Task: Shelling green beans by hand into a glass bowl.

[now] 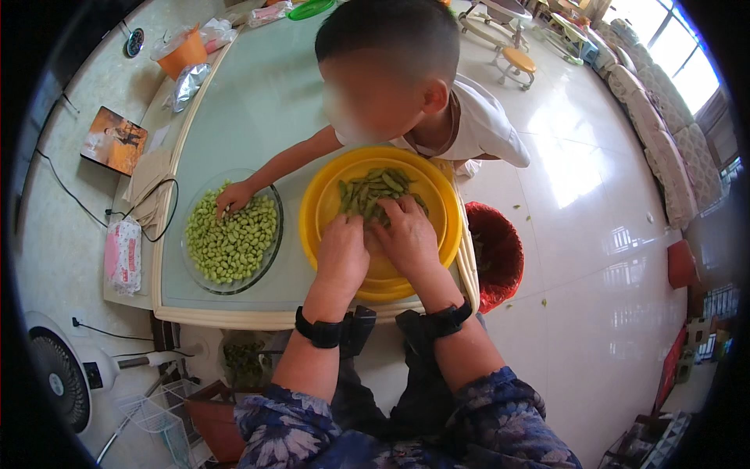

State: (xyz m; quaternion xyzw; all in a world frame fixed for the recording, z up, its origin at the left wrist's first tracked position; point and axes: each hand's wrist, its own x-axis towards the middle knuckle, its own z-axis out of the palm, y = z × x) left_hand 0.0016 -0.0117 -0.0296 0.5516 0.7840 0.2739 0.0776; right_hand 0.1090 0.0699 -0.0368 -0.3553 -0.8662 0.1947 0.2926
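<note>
A yellow plastic basin (384, 267) with a second yellow rim inside it stands at the table's right corner, before me. Green soybean pods (372, 190) lie heaped in its far half. My left hand (344, 249) is over the basin, its bent fingertips at the near edge of the heap. Beside it, my right hand (411, 234) reaches onto the pods with thumb and forefinger bent around some of them. The fingertips are partly hidden, so whether either hand grips a pod is unclear. A glass bowl (280, 220) on the left is filled with shelled green beans (234, 246).
Across the table (252, 105) another person leans in, a hand (235, 198) among the shelled beans. A red-lined bin (498, 252) stands right of the table. A tissue pack (123, 255) and orange bucket (181, 53) are at left, a fan (58, 375) lower left.
</note>
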